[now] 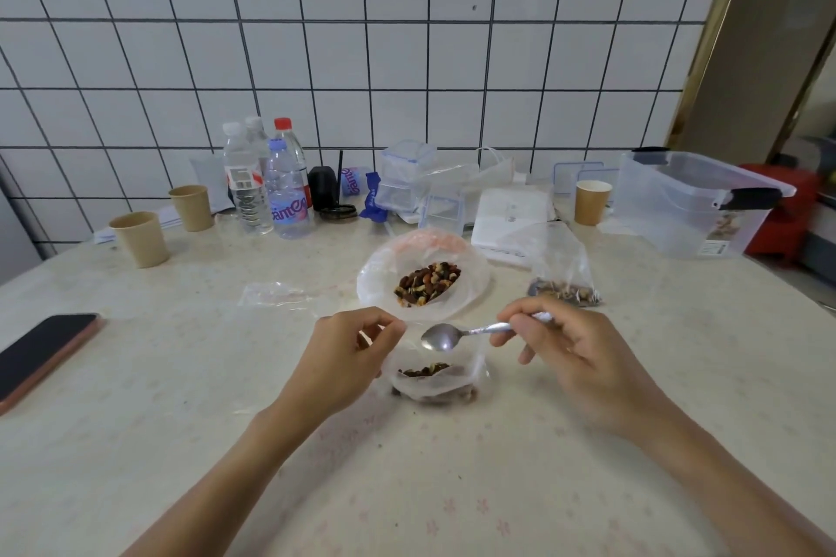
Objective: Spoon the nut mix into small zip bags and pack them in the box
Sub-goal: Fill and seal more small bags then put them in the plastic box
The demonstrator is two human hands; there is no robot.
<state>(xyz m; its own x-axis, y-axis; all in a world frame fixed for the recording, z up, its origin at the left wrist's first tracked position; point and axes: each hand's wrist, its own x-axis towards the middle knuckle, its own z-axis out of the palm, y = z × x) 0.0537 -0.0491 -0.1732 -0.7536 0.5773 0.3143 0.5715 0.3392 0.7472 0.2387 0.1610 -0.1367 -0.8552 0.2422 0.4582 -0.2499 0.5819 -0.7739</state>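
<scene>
1. Nearest, the left hand (348, 353) pinches open the rim of a small zip bag (436, 380), partly filled with nuts.
2. The right hand (570, 353) grips a spoon (445, 336), its empty bowl over that bag's mouth.
3. Beyond, the nut mix (427, 284) sits in a larger open plastic bag (470, 280), plenty left.
4. One filled bag (565, 280) lies to the right (whether sealed, I can't tell); an empty bag (276, 295) waits left.
5. Farthest, the clear plastic box (696, 204) seems not yet packed.
</scene>
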